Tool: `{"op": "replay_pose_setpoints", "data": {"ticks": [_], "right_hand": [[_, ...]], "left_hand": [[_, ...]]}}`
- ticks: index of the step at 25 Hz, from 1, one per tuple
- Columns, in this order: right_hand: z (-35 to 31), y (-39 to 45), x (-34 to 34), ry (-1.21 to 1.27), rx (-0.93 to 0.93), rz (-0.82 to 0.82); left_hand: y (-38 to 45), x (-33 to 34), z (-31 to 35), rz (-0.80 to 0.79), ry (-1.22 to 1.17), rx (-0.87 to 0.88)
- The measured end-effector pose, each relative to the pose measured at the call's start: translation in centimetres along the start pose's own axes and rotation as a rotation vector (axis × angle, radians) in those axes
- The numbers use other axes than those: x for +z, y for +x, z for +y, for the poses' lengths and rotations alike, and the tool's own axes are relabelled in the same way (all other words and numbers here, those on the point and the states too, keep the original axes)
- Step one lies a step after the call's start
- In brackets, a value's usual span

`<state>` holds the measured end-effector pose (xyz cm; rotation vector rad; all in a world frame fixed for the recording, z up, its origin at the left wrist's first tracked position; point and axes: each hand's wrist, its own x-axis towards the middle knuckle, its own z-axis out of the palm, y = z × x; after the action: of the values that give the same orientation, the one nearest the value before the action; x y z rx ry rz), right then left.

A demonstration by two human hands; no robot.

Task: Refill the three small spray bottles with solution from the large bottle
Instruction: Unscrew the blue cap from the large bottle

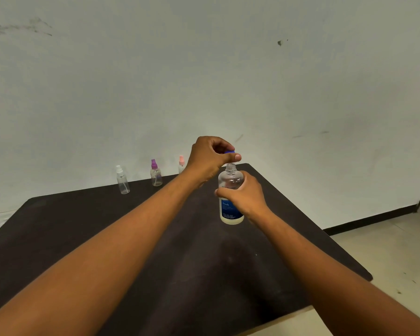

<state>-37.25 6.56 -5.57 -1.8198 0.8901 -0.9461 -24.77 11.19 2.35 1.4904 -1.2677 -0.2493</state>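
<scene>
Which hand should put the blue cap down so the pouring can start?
The left hand, probably. It already pinches the blue cap above the big bottle's open neck. The right hand is busy gripping that bottle, and bare table lies below the left arm.

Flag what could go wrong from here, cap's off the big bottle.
1. The clear large bottle with the blue label stands open on the dark table, gripped only by the right hand; a tilt could spill.
2. The blue cap is pinched in the left hand; it may drop.
3. The three small clear spray bottles look still capped, narrow necks, so pouring may miss.
</scene>
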Motion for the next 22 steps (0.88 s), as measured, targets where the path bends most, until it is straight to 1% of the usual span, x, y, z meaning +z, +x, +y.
{"op": "replay_pose_setpoints", "data": {"ticks": [3,6,16,22], "right_hand": [[1.0,0.5,-0.6,-0.007,0.011,0.003],[2.1,1.1,-1.8,-0.006,0.017,0.031],[6.0,3.7,-7.7,-0.032,0.001,0.182],[9.1,4.8,-9.6,-0.049,0.033,0.217]], "left_hand": [[1.2,0.7,-0.3,0.073,-0.066,0.006],[2.3,1.9,-1.4,0.071,-0.061,-0.013],[3.8,10.8,-8.0,-0.095,0.032,-0.081],[3.5,15.4,-12.3,-0.170,0.074,-0.181]]}}
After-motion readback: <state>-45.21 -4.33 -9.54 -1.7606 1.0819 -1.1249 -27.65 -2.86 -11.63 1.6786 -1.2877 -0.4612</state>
